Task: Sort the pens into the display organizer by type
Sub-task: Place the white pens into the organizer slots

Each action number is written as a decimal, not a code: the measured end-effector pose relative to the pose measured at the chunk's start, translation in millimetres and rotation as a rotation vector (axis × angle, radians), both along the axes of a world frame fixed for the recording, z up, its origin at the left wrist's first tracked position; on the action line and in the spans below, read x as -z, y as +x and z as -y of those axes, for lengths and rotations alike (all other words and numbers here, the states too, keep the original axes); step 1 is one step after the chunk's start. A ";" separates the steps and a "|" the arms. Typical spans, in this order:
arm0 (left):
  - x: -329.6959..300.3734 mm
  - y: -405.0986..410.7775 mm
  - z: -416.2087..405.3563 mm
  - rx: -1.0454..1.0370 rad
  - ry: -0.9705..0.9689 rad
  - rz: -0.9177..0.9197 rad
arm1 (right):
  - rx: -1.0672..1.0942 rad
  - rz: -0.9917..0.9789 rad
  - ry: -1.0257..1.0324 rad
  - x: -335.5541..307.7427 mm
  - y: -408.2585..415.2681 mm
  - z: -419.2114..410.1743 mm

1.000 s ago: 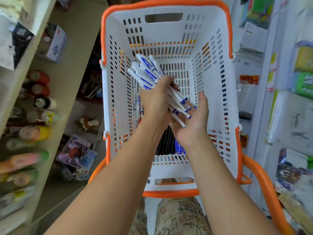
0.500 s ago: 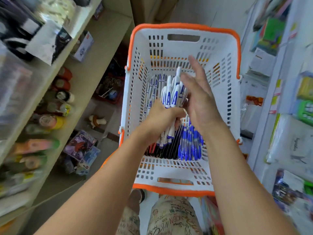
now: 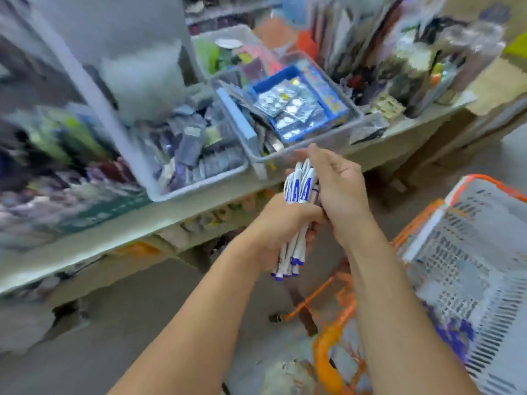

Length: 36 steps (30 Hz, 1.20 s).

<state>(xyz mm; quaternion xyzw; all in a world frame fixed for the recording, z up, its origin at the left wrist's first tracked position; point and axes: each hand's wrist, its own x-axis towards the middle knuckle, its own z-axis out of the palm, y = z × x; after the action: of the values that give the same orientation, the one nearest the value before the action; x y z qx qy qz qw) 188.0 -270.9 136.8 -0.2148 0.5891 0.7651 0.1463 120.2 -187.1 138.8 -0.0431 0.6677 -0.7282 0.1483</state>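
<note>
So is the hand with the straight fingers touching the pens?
Touching. The head view shows the right hand with its palm flat against the pens, which the left hand grips.

Both forearms come up from the bottom edge, bare, converging mid-frame. Left hand wrapped around a bundle of pens, fingers curled round the middle of the bundle, back of hand toward the camera, wrist roughly straight. Pens stand near upright in the fist, ends sticking out above and below it. Right hand sits just right of the bundle, palm side against it, fingers extended and close together, pointing up and left past the pen tops. Thumb position unclear, probably tucked behind the pens; motion blur. Right wrist bent slightly inward. Hands touching or almost touching at the bundle.
</note>
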 end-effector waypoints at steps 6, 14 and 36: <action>-34.6 112.8 222.3 -0.374 -0.033 -0.045 | -0.314 -0.057 -0.050 -33.9 85.7 220.1; -59.4 169.7 340.3 -0.519 0.023 -0.124 | -0.461 0.116 -0.046 -77.9 138.8 354.6; -99.8 39.1 444.5 -0.733 0.193 -0.232 | 0.165 -0.617 -0.258 -137.1 -58.9 434.3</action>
<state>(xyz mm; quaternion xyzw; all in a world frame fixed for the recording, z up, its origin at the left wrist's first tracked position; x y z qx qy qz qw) 227.2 -715.4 236.6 -0.3084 0.4113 0.8377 -0.1846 61.3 -621.4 275.8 -0.2257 0.5849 -0.7687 -0.1265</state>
